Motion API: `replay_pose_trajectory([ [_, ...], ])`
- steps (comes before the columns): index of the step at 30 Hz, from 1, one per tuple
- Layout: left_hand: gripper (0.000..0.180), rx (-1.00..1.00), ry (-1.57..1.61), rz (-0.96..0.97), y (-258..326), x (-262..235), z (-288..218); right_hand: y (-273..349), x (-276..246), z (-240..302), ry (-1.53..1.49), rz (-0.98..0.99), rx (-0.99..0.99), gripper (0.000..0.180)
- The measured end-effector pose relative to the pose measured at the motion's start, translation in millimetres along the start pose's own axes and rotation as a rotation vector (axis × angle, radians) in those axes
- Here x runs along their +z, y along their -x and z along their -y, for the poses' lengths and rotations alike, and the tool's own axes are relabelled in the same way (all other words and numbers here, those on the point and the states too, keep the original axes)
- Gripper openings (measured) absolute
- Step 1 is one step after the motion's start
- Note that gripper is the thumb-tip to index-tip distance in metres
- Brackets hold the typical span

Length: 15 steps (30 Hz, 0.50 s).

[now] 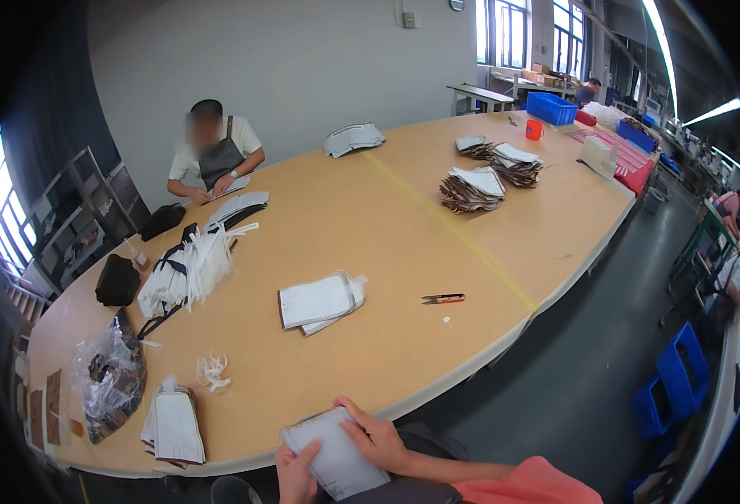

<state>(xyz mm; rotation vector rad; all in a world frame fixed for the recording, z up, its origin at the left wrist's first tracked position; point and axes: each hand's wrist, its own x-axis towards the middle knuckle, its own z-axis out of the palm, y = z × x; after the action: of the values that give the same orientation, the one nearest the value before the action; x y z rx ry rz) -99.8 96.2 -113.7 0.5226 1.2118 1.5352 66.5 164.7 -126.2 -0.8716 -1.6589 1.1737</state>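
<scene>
- White and pretty thin-looking, the fabric piece (336, 454) sits in both hands in the head view, right at the near edge of the table (403, 361); can't tell if it's touching the tabletop.
- Left hand (297, 473) pinches its left side, thumb on top, with the fingers mostly hidden underneath.
- Right hand (376, 439) has the upper right side, thumb on the white face and fingertips by the upper edge. Neither hand is spread wide.
- Handling-wise, I'd guess it's super light, flexible but with a bit of body, since it lies fairly flat between the grips. Looks matte, so probably not slippery. Not fragile imo, though it could crease if you squash it.
- Best hold is probably what's shown: opposite sides, thumbs on top, fingers supporting below. One-corner grip and I'd expect some droop.
- Similar-looking pieces lie in a pile (177, 424) to the left and a smaller bundle (315, 304) farther in, with red-handled snips (444, 298) off to the right.
</scene>
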Motion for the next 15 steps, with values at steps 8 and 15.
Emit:
replay_pose_trajectory([
  [8,0.027,-0.04,0.04,-0.034,5.8,4.8,-9.3,-2.5,0.7,-2.4,0.021,0.06,0.059,0.046],
  [15,0.024,-0.04,0.104,-0.025,-0.7,1.9,-5.2,-7.3,3.0,-2.9,0.095,0.038,0.018,0.047],
])
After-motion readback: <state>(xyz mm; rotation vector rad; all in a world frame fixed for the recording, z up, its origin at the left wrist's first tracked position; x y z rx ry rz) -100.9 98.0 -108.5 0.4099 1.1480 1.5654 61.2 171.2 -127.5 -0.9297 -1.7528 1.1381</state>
